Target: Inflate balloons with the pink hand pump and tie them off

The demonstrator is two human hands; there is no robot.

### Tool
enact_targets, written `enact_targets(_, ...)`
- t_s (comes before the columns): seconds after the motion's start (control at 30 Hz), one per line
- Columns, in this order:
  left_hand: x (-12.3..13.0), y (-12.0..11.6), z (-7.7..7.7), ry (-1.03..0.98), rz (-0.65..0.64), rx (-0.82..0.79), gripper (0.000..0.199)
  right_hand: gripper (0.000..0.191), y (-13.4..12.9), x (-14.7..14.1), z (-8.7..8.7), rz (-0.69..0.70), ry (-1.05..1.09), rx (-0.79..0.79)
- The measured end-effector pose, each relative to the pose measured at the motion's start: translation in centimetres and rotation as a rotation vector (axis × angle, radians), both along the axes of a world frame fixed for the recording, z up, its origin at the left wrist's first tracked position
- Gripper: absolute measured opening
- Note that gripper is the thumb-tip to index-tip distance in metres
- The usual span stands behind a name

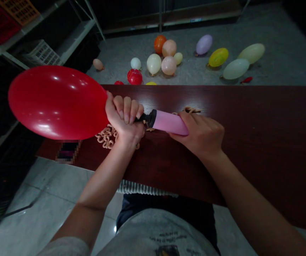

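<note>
A large inflated red balloon (57, 103) extends to the left from my left hand (126, 115). The fingers of that hand are wrapped round the balloon's neck and the black nozzle end of a pink hand pump (169, 122). My right hand (202, 135) is closed round the other end of the pump, which lies nearly level above the brown table (262, 142). Tan uninflated balloons (107, 136) lie in a loose pile under and beside my left wrist. More tan pieces (191, 110) show just behind my right hand.
A blurred phone-like object (68, 152) lies at the table's left edge. Beyond the table, several balloons, among them a purple one (204, 44) and an orange one (159, 44), rest on the grey floor. Shelves with a white basket (43, 53) stand at the left.
</note>
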State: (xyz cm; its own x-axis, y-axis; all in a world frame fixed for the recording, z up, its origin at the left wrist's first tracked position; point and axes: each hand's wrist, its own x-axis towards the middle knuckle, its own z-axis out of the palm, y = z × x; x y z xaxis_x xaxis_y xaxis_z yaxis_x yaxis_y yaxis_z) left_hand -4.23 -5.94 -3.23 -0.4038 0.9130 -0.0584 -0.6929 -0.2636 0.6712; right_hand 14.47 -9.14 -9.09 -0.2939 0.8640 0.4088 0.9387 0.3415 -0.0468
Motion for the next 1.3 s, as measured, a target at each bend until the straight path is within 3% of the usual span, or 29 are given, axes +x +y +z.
enact_targets(0.27, -0.5, 0.8, -1.0, 0.027, -0.013, -0.092, 0.059, 0.055, 0.3, 0.0, -0.4, 0.017, 0.008, -0.016)
enact_targets(0.67, -2.4, 1.7, -2.0, -0.024, -0.015, -0.007, 0.060, 0.053, 1.3, -0.6, -1.0, 0.038, -0.043, 0.085)
enact_targets(1.0, -4.5, 2.9, -2.6, -0.237, 0.026, 0.067, 0.055, 0.057, 1.6, 2.8, -0.5, 0.008, -0.225, 0.210)
enact_targets(1.3, -6.7, 2.3, -1.4, -0.161, 0.085, 0.051, 0.058, 0.051, 1.7, 5.6, 0.4, -0.029, -0.185, 0.200)
